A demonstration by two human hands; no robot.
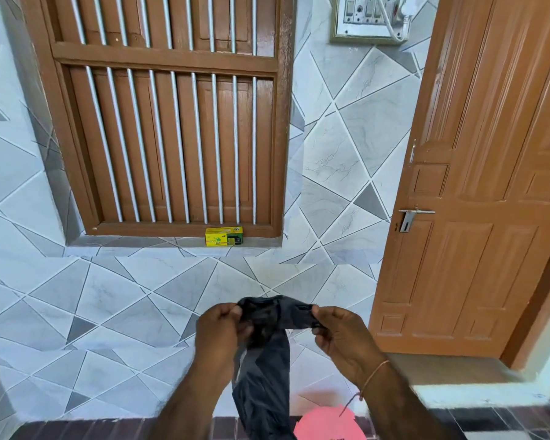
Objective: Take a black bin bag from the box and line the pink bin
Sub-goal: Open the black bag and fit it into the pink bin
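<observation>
A black bin bag [267, 369] hangs in front of me, its top edge stretched between both hands. My left hand [219, 328] pinches the top at the left, and my right hand [340, 331] pinches it at the right. The bag's lower part dangles crumpled toward the floor. Below it at the bottom edge shows part of the pink bin [327, 423], partly hidden by the bag and my right forearm. The yellow-green bin bag box [223, 236] sits on the window sill straight ahead.
A brown barred window [172, 122] fills the tiled wall ahead. A brown wooden door [477, 217] with a metal handle stands at the right. A switchboard [372, 17] hangs at the top right. Dark floor tiles run along the bottom.
</observation>
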